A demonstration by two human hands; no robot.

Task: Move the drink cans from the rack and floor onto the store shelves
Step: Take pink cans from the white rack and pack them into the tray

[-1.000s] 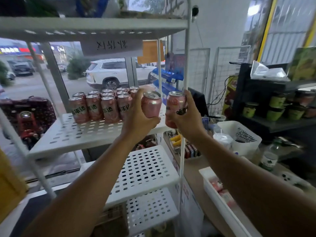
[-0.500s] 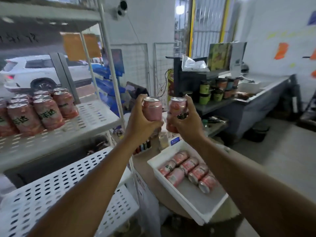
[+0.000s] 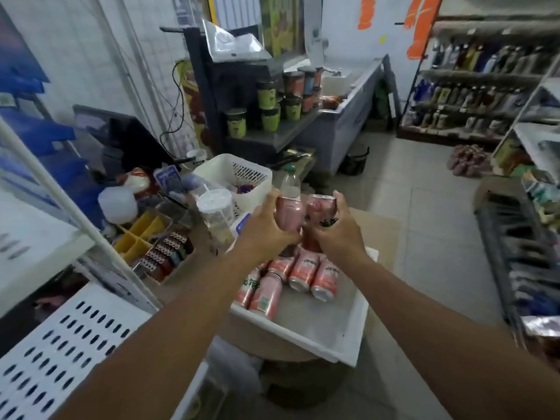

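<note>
In a cluttered shop, both hands, left hand [image 3: 266,227] and right hand [image 3: 339,230], hold upright cans, left can [image 3: 289,215] and right can [image 3: 321,209], fingers wrapped around them, with the white shelf [image 3: 60,344] at eight o'clock.

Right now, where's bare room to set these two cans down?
The white tray is bare on its near and right part, between the lying cans and its front rim. The perforated shelf at lower left shows only bare surface. The counter around the white basket and lidded cup is crowded.
</note>
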